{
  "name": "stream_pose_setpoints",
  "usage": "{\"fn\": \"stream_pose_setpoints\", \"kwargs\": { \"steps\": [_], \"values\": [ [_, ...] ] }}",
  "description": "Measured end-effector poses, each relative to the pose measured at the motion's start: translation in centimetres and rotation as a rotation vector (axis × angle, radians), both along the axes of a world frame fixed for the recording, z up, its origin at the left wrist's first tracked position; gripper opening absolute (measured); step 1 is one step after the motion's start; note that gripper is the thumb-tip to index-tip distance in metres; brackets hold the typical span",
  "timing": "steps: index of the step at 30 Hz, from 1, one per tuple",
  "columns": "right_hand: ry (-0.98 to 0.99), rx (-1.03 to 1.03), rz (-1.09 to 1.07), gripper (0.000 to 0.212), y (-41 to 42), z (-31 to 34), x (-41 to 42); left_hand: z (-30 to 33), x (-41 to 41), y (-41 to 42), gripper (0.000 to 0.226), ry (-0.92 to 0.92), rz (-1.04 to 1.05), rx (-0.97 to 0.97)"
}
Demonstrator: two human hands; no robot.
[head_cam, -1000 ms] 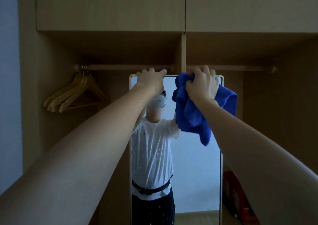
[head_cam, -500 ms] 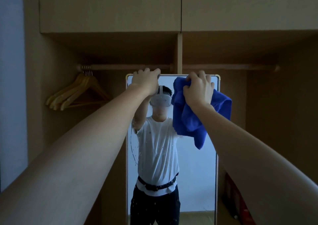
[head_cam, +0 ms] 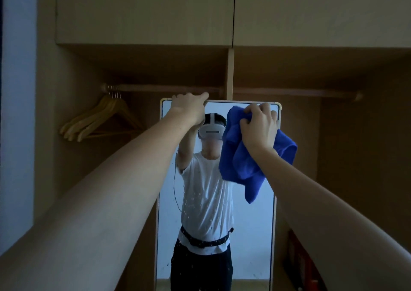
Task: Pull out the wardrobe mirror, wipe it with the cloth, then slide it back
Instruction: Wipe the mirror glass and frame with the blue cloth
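Wooden hangers [head_cam: 97, 121] on rail, far left | left hand [head_cam: 189, 108] curled over mirror [head_cam: 213, 257] top edge, steadying | right hand [head_cam: 260, 128] clutching blue cloth [head_cam: 240, 161] against upper-right glass | mirror pulled out; droplets lower down unwiped | remaining: finish wiping, slide back

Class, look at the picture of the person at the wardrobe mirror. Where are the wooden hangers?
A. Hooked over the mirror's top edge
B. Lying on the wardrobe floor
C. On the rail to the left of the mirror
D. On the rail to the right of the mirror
C: the wooden hangers hang bunched from the rail in the wardrobe's left section, left of the mirror.
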State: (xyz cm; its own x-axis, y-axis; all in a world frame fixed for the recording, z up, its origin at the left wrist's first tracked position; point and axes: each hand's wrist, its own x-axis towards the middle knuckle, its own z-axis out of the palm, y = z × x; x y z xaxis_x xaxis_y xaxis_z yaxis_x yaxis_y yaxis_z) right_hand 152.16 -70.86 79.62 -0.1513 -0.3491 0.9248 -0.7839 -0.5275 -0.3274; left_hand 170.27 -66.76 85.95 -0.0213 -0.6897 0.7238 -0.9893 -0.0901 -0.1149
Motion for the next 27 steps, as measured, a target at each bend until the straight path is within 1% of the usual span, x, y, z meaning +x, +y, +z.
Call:
{"fn": "stream_pose_setpoints", "kwargs": {
  "steps": [2, 5, 7, 9, 11, 14, 17, 20, 24, 27],
  "values": [
    [-0.04, 0.01, -0.018, 0.026, -0.1, 1.3, 0.1, 0.1, 0.1, 0.0, 0.053, -0.033, 0.023, 0.017],
    [0.023, 0.036, -0.117, 0.031, -0.6, 0.4, 1.0, 0.1, 0.1, -0.4, 0.061, -0.116, 0.043, 0.0],
    [0.063, 0.026, -0.169, 0.029, -0.8, -1.6, 1.6, 0.0, 0.0, -0.8, 0.049, -0.098, 0.03, -0.039],
    [0.067, 0.03, -0.163, 0.026, -0.7, -3.1, 1.7, 0.1, -0.3, -1.1, 0.037, -0.058, -0.004, -0.082],
    [0.069, 0.044, -0.112, 0.024, -0.3, -2.6, 1.2, 0.2, -1.0, -1.0, 0.036, -0.04, -0.081, -0.064],
    [-0.002, 0.003, -0.042, 0.022, -0.2, 0.1, 0.4, 0.5, -2.3, -0.9, 0.035, -0.027, -0.138, -0.058],
    [-0.054, -0.029, -0.084, 0.025, -0.7, 2.0, 0.2, 0.6, -2.6, -1.1, 0.028, -0.019, -0.117, -0.094],
    [-0.067, -0.033, -0.104, 0.024, -1.1, 0.6, 0.9, 0.7, -2.6, -1.3, 0.022, -0.029, -0.116, -0.118],
    [-0.075, -0.077, -0.092, 0.021, -1.3, -3.5, 1.4, 0.3, -3.5, -1.4, 0.029, -0.036, -0.129, -0.127],
    [0.02, -0.049, -0.042, 0.019, -1.1, -2.7, 0.3, 0.1, -3.8, -1.3, 0.038, -0.03, -0.164, -0.098]
  ]
}}
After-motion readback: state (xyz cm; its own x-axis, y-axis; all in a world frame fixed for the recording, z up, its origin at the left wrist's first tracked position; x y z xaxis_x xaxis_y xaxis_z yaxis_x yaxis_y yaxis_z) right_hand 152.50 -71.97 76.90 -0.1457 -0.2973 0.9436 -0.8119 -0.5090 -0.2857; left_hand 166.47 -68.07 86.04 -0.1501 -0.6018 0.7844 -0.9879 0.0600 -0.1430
